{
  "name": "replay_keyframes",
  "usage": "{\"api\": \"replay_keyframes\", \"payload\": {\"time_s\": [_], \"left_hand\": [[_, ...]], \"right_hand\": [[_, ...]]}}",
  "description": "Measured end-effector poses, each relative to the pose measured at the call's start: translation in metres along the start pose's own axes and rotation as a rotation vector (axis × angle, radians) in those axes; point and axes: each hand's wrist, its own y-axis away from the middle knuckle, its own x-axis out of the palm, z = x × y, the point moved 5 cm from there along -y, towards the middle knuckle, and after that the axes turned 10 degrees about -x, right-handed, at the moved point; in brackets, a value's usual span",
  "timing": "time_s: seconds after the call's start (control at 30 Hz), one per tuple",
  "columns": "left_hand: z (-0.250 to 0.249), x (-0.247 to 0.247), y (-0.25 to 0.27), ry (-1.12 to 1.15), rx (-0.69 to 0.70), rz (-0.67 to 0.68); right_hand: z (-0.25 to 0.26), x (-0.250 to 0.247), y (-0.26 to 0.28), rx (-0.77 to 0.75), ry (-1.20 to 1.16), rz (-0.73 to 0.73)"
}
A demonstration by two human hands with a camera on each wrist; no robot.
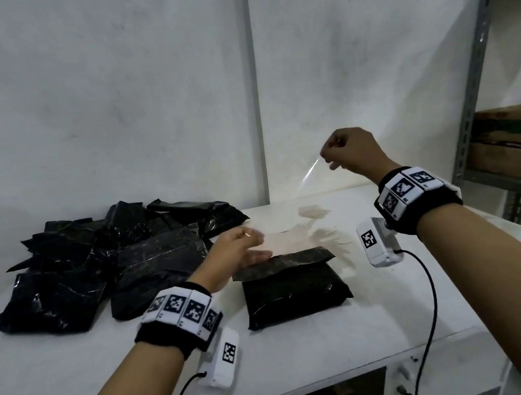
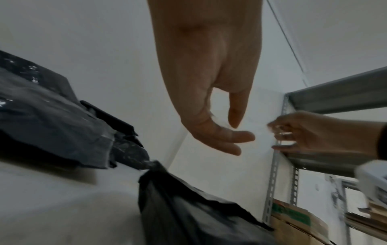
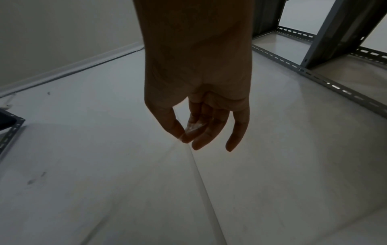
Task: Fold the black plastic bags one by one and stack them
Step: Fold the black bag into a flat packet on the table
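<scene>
A filled black plastic bag (image 1: 295, 289) lies on the white table (image 1: 58, 376) in front of me, its flap (image 1: 282, 262) raised along the far edge. My left hand (image 1: 253, 246) hovers by the flap's left end with fingers relaxed and holds nothing; the left wrist view shows this hand (image 2: 230, 136) above the bag (image 2: 188, 212). My right hand (image 1: 331, 154) is lifted well above the table and pinches a thin clear strip (image 1: 310, 171) between thumb and fingers (image 3: 194, 132). A loose pile of black bags (image 1: 101, 262) sits at the left.
Crumpled clear film scraps (image 1: 313, 211) lie on the table behind the bag. A grey metal shelf rack (image 1: 481, 39) with cardboard boxes (image 1: 518, 140) stands at the right. A white wall rises behind the table. Cables hang from both wrist cameras.
</scene>
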Motion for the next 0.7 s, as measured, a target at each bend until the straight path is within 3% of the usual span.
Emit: {"api": "replay_keyframes", "payload": {"time_s": [0.37, 0.7], "left_hand": [[0.016, -0.059, 0.006, 0.028, -0.207, -0.053], [0.03, -0.058, 0.003, 0.038, -0.207, -0.08]], "right_hand": [[-0.066, 0.027, 0.058, 0.359, -0.041, 0.251], [-0.094, 0.044, 0.095, 0.452, -0.068, 0.302]]}}
